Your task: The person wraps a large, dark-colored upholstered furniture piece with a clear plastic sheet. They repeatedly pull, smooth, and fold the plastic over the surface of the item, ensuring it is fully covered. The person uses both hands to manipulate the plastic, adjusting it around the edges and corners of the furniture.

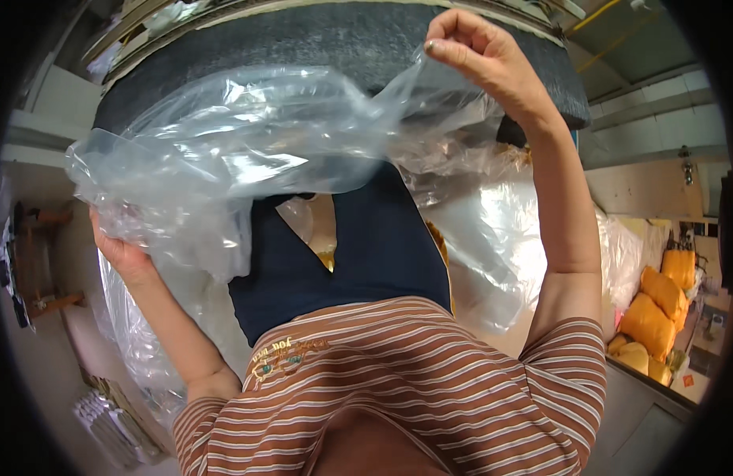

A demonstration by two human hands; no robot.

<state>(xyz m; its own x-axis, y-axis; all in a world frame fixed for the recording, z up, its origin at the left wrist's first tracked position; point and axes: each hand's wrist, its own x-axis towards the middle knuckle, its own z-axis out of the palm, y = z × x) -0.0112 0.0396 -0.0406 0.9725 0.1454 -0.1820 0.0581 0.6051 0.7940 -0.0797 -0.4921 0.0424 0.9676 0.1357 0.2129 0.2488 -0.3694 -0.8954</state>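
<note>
1. A large, crumpled bag of clear plastic film (247, 151) is held spread in the air before the chest.
2. Its upper edge is pinched by the raised right hand (477, 55).
3. Its lower left side is gripped by the left hand (124, 250).
4. A dark grey padded surface (319, 40) is seen beyond.

Clear plastic bag (239, 151): thin, glossy, crinkled film, upper left. Dark pad (319, 40), top: matt, rough. Striped shirt (398, 381), bottom: soft knit cloth.

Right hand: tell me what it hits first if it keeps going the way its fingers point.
The right hand pinches the clear plastic bag, fingers curled toward the left. Going straight on, it would probably meet the bag's bunched film first, with the dark padded surface behind; depth is unclear.
</note>
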